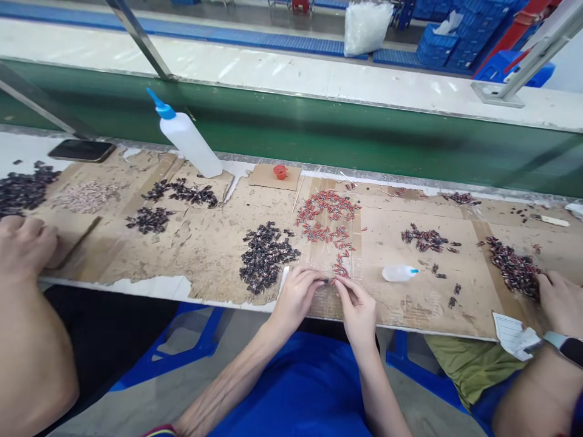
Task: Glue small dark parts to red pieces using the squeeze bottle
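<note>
My left hand [297, 295] pinches a small black part [325, 281] between thumb and fingertips, low over the cardboard. Facing it, my right hand [357, 304] is closed on a small red part [334, 281]. The two parts are very close together; whether they touch is too small to tell. Left of my hands lies a heap of black parts [264, 258]. A spread of red parts [324, 212] trails down the cardboard [378, 233] toward my right fingertips.
A tall white bottle [191, 142] with a blue nozzle, a red cap [280, 172] and a small bottle [398, 273] stand or lie around. A phone [82, 150] lies far left. Co-workers' hands rest at the left [27, 246] and at a dark-red heap [512, 267].
</note>
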A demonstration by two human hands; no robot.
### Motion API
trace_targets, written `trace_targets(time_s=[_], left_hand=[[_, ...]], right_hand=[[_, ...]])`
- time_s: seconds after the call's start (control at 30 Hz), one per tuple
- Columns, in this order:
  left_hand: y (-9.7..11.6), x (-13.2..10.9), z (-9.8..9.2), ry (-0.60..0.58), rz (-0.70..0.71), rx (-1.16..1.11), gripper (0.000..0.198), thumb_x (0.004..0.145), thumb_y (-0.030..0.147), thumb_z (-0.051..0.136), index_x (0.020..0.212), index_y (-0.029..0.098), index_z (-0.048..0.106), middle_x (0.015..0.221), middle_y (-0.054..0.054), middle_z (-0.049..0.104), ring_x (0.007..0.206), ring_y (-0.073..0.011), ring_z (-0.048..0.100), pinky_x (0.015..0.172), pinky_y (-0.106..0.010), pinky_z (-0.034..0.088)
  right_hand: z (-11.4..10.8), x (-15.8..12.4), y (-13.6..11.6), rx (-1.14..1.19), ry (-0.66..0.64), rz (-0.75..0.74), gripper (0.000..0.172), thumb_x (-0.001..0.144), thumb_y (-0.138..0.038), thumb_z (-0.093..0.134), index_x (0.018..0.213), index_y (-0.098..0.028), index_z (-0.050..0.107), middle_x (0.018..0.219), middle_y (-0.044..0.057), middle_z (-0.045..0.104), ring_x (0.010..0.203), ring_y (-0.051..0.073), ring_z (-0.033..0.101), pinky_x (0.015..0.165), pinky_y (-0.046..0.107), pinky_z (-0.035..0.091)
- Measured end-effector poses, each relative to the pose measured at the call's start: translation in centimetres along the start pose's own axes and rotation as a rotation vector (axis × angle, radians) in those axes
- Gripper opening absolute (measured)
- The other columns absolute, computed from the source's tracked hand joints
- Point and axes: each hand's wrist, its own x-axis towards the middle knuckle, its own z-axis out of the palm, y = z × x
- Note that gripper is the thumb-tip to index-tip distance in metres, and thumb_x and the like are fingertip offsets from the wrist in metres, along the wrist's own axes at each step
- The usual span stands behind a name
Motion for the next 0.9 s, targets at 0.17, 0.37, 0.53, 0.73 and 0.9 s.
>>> trace_targets(time_s=[0.17, 0.37, 0.53, 0.73, 0.9], left_hand=[[1.2, 0.1, -0.3, 0.018, -0.041, 0.035, 0.017, 0.094, 0.02, 0.051, 0.089, 0.022, 0.067, 0.084, -0.002, 0.074, 0.082, -0.0183, 0.065, 0.079, -0.035, 0.044], [1.7, -0.1, -0.1, 0.037, -0.112, 0.057, 0.018, 0.094, 0.023, 0.052, 0.086, 0.024, 0.068, 0.081, 0.0, 0.075, 0.079, -0.017, 0.065, 0.081, -0.035, 0.041], [2.2, 0.2, -0.2, 0.082, -0.127, -0.037, 0.018, 0.092, 0.025, 0.055, 0.083, 0.022, 0.069, 0.081, -0.001, 0.075, 0.076, -0.0168, 0.066, 0.08, -0.034, 0.043], [2.9, 0.4, -0.6, 0.097, -0.173, -0.128, 0.017, 0.091, 0.026, 0.058, 0.081, 0.022, 0.072, 0.08, -0.002, 0.075, 0.075, -0.017, 0.066, 0.078, -0.034, 0.044], [3.2, 0.5, -0.7, 0.081, -0.22, -0.287, 0.012, 0.087, 0.024, 0.063, 0.086, 0.021, 0.074, 0.084, -0.005, 0.074, 0.08, -0.0185, 0.067, 0.077, -0.032, 0.05]], right_hand=[[0.4, -0.1, -0.4, 0.051, -0.035, 0.078, 0.025, 0.081, -0.041, 0.064, 0.088, -0.018, 0.071, 0.086, 0.006, 0.074, 0.078, 0.02, 0.071, 0.072, 0.034, 0.061], [0.7, -0.4, -0.3, 0.107, -0.046, 0.097, 0.026, 0.081, -0.042, 0.064, 0.086, -0.017, 0.069, 0.083, 0.006, 0.074, 0.075, 0.02, 0.072, 0.07, 0.033, 0.062], [1.0, -0.8, -0.6, 0.067, 0.002, 0.03, 0.027, 0.084, -0.039, 0.061, 0.092, -0.016, 0.07, 0.092, 0.01, 0.075, 0.081, 0.022, 0.073, 0.077, 0.036, 0.061], [1.2, -1.6, -0.6, -0.072, 0.096, -0.056, 0.027, 0.087, -0.036, 0.058, 0.099, -0.017, 0.073, 0.102, 0.011, 0.074, 0.094, 0.025, 0.071, 0.088, 0.041, 0.057], [1.0, -1.5, -0.4, -0.133, 0.131, -0.165, 0.024, 0.088, -0.031, 0.058, 0.1, -0.017, 0.073, 0.103, 0.011, 0.074, 0.093, 0.024, 0.071, 0.088, 0.041, 0.058]])
